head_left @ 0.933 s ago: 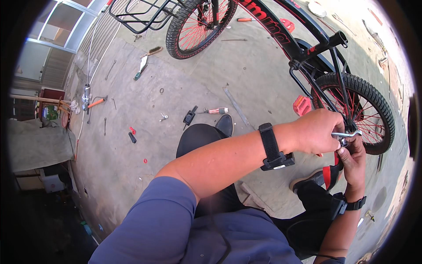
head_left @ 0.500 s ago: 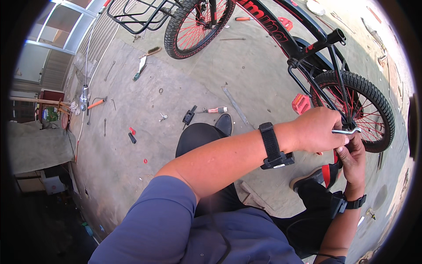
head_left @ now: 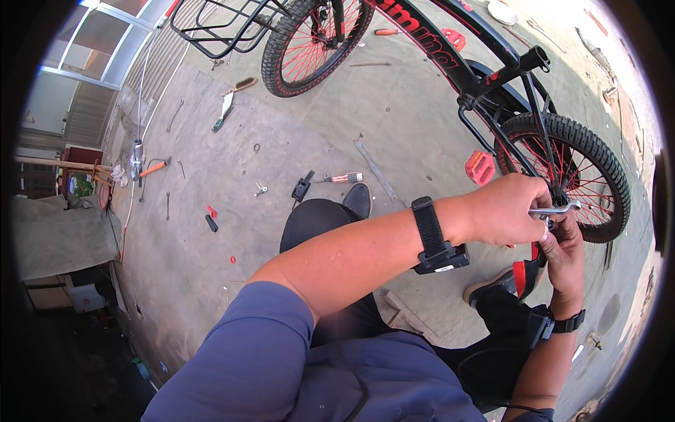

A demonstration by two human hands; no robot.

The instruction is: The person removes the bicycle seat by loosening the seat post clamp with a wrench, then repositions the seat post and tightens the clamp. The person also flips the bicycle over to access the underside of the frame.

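Though slim, a shiny metal wrench (head_left: 559,210) tight in the left fingers (head_left: 539,194); right fingers (head_left: 570,231), hold unclear

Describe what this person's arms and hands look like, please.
The left hand and right hand are gloveless. The left wrist wears a black strap with a black box; the right, another black strap with a dark grey box. A dark blue sleeve covers the left upper arm.

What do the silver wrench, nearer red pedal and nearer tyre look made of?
Wrench: probably steel, polished or plated; bright silver shine.
Pedal: likely moulded plastic, satin; uniform red, though painted metal can't be ruled out.
Tyre: almost certainly rubber, matte black; chunky tread knobs.
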